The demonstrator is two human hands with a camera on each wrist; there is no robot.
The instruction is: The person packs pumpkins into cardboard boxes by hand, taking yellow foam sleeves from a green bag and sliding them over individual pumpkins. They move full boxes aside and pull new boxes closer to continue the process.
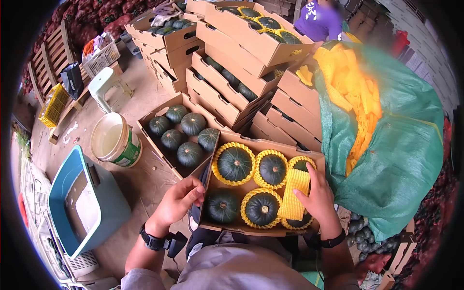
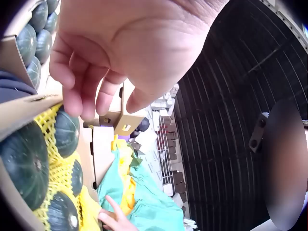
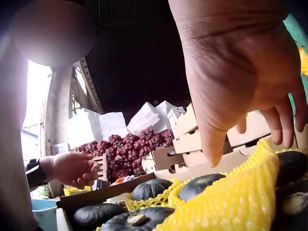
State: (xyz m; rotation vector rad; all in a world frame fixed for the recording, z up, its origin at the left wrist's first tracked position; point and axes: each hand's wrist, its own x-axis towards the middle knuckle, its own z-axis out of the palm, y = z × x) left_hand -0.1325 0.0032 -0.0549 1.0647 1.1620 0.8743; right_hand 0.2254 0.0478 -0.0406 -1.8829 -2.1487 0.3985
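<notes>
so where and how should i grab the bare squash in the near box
From above, thumb and fingers spread round the widest part of the bare squash: it's round, sits stem up, and the box wall and netted squashes probably crowd a sideways reach.

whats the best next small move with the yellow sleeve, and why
I'd close the right hand on the flat yellow sleeve: it lies within finger reach, and the near-left squash seems the only bare one in this box.
</notes>
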